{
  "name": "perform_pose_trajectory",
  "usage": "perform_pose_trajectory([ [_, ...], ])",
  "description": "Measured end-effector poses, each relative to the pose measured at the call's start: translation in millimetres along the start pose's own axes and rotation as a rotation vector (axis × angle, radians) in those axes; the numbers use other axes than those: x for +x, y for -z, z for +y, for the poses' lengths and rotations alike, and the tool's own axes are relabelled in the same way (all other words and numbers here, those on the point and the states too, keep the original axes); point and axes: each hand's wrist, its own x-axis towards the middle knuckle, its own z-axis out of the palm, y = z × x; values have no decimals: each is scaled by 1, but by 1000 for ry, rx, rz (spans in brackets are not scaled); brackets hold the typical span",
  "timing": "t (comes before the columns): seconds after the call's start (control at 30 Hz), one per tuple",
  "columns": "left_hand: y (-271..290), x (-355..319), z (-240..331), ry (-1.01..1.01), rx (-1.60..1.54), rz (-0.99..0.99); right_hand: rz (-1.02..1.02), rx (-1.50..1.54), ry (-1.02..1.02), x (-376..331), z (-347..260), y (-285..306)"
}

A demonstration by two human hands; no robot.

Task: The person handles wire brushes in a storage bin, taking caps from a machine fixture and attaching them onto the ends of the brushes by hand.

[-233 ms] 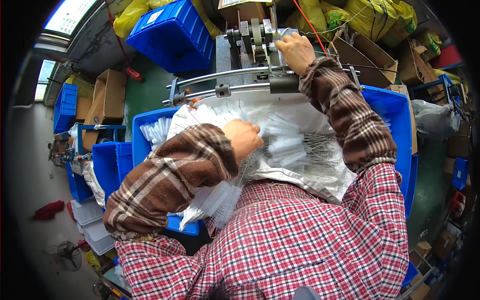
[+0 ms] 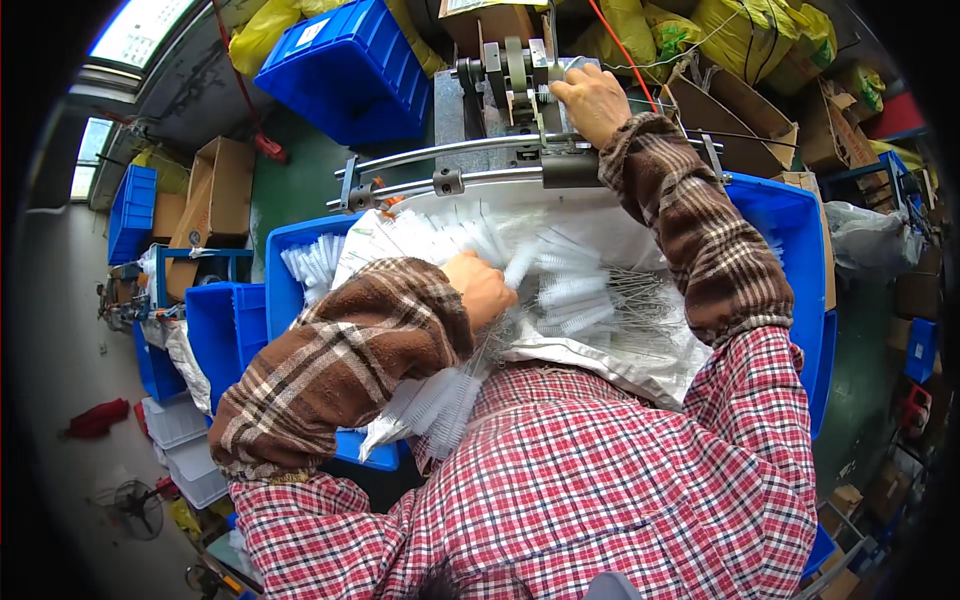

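1. The left hand grasps one white bristle brush from the pile in the blue bin; better lift it slowly.
2. The right hand presses its closed fingers on the metal machine; keep them away from the rollers.

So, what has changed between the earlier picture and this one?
Almost nothing visibly changed. The left hand stays among the white bristle brushes lying on the sheet over the blue bin. The right hand stays up on the metal machine. Neither hand took or released anything that can be seen.
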Motion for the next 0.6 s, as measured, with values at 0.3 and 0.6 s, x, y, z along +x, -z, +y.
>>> perform_pose_trajectory([
  [0.3,19,-10,7,-31,73,75,30,80,67,2,8,-9],
  [0.6,59,-38,27,167,344,148,90,208,133,-12,23,-4],
])
